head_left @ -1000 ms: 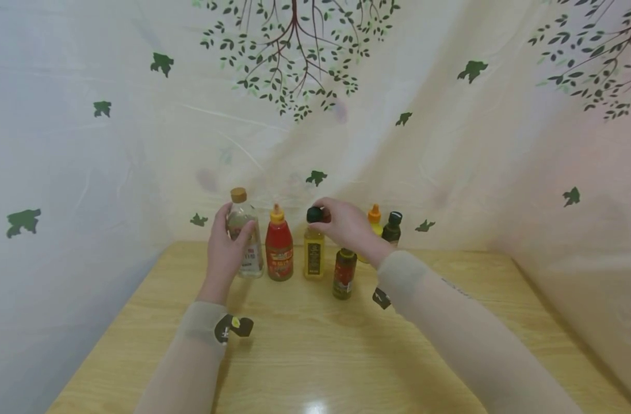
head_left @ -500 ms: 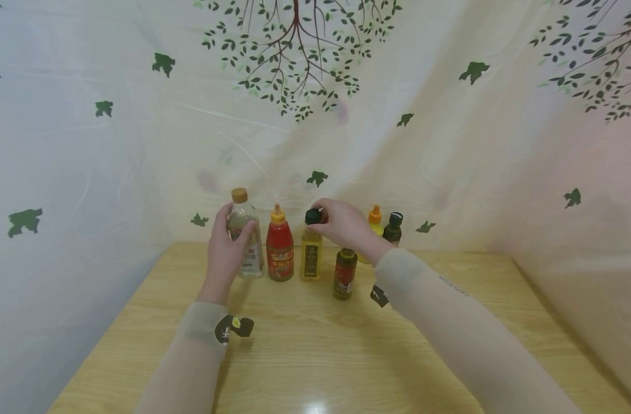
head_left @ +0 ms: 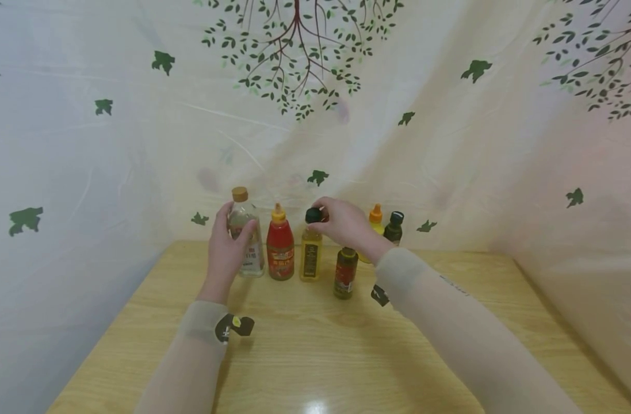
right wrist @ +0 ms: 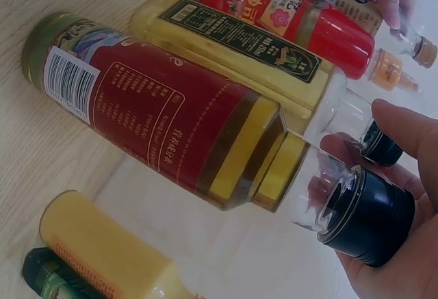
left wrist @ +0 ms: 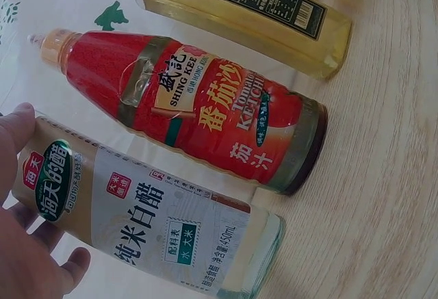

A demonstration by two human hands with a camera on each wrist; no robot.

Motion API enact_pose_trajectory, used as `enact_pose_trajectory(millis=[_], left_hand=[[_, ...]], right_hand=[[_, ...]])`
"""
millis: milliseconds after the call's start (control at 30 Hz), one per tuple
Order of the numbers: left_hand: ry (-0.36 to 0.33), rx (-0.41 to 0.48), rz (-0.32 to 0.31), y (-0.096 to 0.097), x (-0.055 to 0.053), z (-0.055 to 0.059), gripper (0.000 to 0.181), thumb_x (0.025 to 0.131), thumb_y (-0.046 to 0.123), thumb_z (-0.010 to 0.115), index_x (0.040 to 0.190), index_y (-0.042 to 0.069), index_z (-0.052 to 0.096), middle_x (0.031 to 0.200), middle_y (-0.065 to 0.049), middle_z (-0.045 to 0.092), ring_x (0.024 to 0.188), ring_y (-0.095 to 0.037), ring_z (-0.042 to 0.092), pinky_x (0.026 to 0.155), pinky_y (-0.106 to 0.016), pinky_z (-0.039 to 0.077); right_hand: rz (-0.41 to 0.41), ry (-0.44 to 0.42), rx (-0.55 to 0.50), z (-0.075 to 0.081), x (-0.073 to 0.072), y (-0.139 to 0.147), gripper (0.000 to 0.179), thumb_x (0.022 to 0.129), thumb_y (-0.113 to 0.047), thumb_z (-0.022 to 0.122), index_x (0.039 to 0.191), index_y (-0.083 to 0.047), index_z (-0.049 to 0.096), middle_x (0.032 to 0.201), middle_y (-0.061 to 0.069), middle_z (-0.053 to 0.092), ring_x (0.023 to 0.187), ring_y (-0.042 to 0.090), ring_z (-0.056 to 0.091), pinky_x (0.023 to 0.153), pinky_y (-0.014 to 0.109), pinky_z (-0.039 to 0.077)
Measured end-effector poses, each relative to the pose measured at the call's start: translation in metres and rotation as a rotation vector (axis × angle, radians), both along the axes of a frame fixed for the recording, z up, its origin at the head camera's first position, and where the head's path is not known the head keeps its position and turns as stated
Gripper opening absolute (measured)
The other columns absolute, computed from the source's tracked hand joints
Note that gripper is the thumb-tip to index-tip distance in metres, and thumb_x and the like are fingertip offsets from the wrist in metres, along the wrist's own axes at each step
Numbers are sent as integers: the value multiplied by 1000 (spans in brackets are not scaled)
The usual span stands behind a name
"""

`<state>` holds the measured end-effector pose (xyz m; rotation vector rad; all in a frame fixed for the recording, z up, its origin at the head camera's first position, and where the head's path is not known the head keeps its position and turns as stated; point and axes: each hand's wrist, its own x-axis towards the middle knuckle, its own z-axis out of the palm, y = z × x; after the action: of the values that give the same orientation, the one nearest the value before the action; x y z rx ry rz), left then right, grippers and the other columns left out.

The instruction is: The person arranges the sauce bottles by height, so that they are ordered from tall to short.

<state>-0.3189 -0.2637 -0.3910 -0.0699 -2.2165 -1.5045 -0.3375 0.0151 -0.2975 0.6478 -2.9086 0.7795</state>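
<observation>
In the head view my left hand (head_left: 226, 247) grips a clear bottle of white rice vinegar (left wrist: 157, 217) with a tan cap, upright on the table. A red ketchup bottle (left wrist: 198, 107) with a yellow nozzle stands just right of it. My right hand (head_left: 348, 227) pinches the dark green cap (head_left: 313, 215) of a square bottle of yellow oil (head_left: 310, 259) with a black label. Under that hand, closer to me, stands a red-labelled bottle (right wrist: 164, 107) of amber liquid; its dark cap (right wrist: 369, 217) lies near my palm in the right wrist view.
Behind my right wrist stand a yellow squeeze bottle (right wrist: 102, 244) with an orange tip and a dark green bottle (head_left: 393, 233), both partly hidden. The wooden table (head_left: 294, 356) ends against a leaf-printed cloth (head_left: 139, 144) at the back and sides.
The oil bottle has shifted slightly left toward the ketchup with my right hand at its cap, most of it before the middle frame. My left hand keeps its hold on the vinegar.
</observation>
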Motion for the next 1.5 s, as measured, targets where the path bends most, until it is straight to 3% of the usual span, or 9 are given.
enact_pose_trajectory(millis=[533, 800, 1133, 1500], left_hand=[[-11, 9, -2, 1, 3, 0, 81, 109, 48, 70, 175, 24, 29, 168, -17, 44, 148, -42, 50, 120, -67, 43], [-4, 8, 2, 2, 3, 0, 81, 109, 46, 70, 175, 23, 29, 165, -18, 48, 144, -42, 53, 118, -66, 45], [-8, 1, 6, 1, 3, 2, 81, 110, 45, 70, 175, 22, 29, 166, -19, 47, 146, -43, 51, 119, -67, 43], [4, 9, 3, 0, 1, 0, 80, 110, 44, 70, 175, 21, 30, 162, -19, 50, 144, -41, 54, 118, -65, 45]], right_hand=[[-24, -4, -1, 1, 5, -1, 50, 102, -38, 83, 143, -15, 67, 121, 7, 77, 106, 25, 71, 90, 46, 59], [-29, -37, -24, 3, 6, 3, 63, 101, -43, 83, 154, -16, 62, 135, 8, 74, 123, 28, 69, 102, 49, 58], [-16, -52, -116, 9, 11, 24, 64, 103, -43, 81, 158, -17, 60, 143, 6, 71, 131, 28, 67, 108, 51, 57], [-12, -36, -151, 12, 28, 52, 66, 104, -46, 80, 158, -15, 59, 147, 6, 70, 132, 28, 67, 111, 53, 54]])
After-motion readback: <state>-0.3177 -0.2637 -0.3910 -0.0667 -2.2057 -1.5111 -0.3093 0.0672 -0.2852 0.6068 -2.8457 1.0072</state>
